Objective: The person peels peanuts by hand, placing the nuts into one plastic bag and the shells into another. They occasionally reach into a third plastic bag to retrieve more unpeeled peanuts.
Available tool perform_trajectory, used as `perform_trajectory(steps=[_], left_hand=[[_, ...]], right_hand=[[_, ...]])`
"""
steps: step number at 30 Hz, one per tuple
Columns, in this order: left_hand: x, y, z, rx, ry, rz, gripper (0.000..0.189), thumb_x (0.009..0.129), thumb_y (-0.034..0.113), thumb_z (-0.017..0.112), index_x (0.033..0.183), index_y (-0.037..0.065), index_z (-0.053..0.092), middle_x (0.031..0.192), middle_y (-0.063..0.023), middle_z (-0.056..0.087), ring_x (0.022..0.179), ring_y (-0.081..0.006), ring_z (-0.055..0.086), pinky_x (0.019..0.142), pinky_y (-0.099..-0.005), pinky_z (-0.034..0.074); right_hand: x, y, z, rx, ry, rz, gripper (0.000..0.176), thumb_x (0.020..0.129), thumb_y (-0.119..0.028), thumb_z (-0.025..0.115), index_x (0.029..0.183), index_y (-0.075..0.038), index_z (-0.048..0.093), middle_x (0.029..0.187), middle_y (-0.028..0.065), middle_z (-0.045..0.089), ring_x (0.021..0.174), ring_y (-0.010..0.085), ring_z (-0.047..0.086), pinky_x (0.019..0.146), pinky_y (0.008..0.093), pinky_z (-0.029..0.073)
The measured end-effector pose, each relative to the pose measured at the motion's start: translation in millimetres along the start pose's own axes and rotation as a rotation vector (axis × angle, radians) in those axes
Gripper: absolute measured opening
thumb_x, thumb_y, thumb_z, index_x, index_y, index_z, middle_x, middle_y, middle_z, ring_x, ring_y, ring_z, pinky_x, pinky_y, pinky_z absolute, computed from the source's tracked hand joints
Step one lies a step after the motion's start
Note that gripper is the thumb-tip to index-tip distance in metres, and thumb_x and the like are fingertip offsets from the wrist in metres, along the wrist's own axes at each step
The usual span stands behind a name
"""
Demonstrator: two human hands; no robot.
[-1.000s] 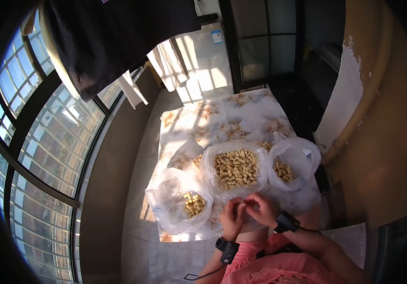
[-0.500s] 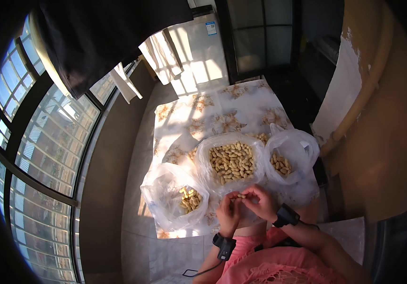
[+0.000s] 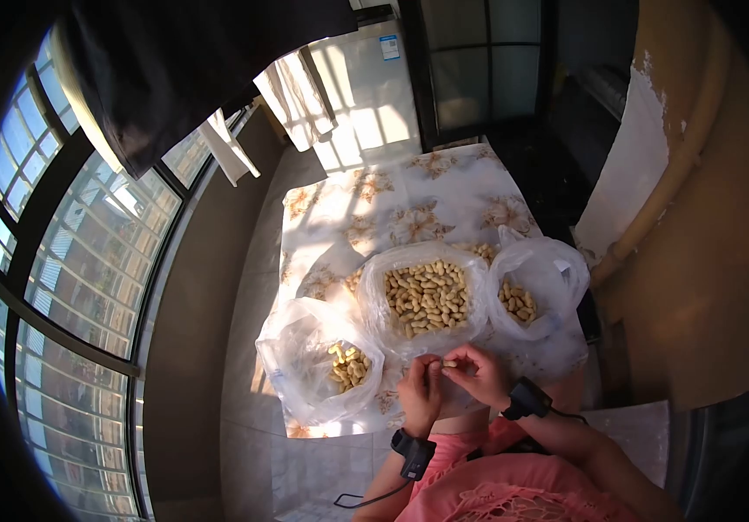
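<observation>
Between the fingertips of both hands is one peanut [image 3: 449, 364], just in front of the middle bag. My left hand [image 3: 421, 391] is closed, its thumb and finger pinched at the peanut's left end. My right hand [image 3: 477, 374] pinches the same peanut from the right. A large plastic bag [image 3: 376, 300] in the middle holds many peanuts [image 3: 426, 297]. The left plastic bag [image 3: 292, 348] has a smaller pile of peanuts [image 3: 350, 367], and the right plastic bag [image 3: 557, 277] another small pile [image 3: 518, 301].
The bags stand on a table with a flowered cloth [image 3: 418, 196]. A white fridge-like cabinet [image 3: 366, 96] is beyond it, and barred windows [image 3: 96, 252] line the left. Dark cloth [image 3: 209, 61] hangs at the upper left. A pipe [image 3: 661, 191] runs along the right wall.
The fingers have shifted slightly around the peanut, and my right fingertips sit a little farther from my left ones. The bags have not visibly moved.
</observation>
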State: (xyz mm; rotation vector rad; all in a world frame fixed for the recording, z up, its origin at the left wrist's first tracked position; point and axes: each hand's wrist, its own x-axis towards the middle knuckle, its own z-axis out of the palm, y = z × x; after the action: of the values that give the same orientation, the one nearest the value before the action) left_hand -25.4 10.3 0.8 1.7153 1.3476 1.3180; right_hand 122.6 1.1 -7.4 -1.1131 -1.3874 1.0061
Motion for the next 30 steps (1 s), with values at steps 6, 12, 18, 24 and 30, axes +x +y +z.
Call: perform_trajectory(steps=[6,12,18,24,30], left_hand=[[0.8,5.3,-2.3,0.016,-0.041,-0.026,0.008,0.095,0.012,0.061,0.099,0.005,0.063,0.081,-0.0154,0.068,0.071,-0.0327,0.068,0.064,-0.0379,0.051],[-1.3,3.9,-1.4,0.025,-0.009,-0.033,0.008,0.095,0.011,0.063,0.099,0.004,0.063,0.083,-0.0153,0.068,0.071,-0.0328,0.067,0.065,-0.0381,0.051],[-0.4,-1.2,2.3,0.041,0.085,0.062,0.011,0.097,0.013,0.060,0.096,0.003,0.064,0.076,-0.0133,0.065,0.063,-0.0249,0.062,0.059,-0.0343,0.048],[-0.9,-0.8,1.4,0.060,0.081,0.066,0.010,0.096,0.012,0.061,0.095,0.003,0.064,0.077,-0.0134,0.066,0.063,-0.0257,0.062,0.059,-0.0345,0.048],[-1.5,-3.5,1.2,0.058,0.057,0.060,0.008,0.094,0.011,0.063,0.094,0.003,0.066,0.078,-0.0137,0.067,0.065,-0.0256,0.064,0.061,-0.0340,0.049]], right_hand=[[2.2,-10.9,-1.6,-0.066,0.015,-0.021,0.017,0.087,-0.004,0.070,0.104,-0.003,0.066,0.093,0.0031,0.067,0.083,0.0085,0.061,0.073,0.0248,0.050],[3.5,-18.1,-1.4,-0.057,0.032,-0.014,0.018,0.089,-0.004,0.069,0.107,-0.002,0.065,0.094,0.0041,0.067,0.085,0.0093,0.063,0.075,0.0250,0.051],[1.3,-10.8,-0.6,0.016,0.047,0.031,0.017,0.091,-0.010,0.069,0.103,-0.001,0.061,0.094,0.0061,0.067,0.082,0.0108,0.065,0.073,0.0256,0.052],[-0.2,2.6,1.3,0.176,0.061,0.015,0.019,0.090,-0.012,0.072,0.099,-0.001,0.059,0.092,0.0039,0.066,0.081,0.0093,0.065,0.073,0.0251,0.053],[-0.1,-3.7,0.6,0.083,0.045,0.030,0.020,0.087,-0.013,0.075,0.097,-0.003,0.061,0.089,0.0023,0.066,0.076,0.0083,0.062,0.070,0.0241,0.051]])
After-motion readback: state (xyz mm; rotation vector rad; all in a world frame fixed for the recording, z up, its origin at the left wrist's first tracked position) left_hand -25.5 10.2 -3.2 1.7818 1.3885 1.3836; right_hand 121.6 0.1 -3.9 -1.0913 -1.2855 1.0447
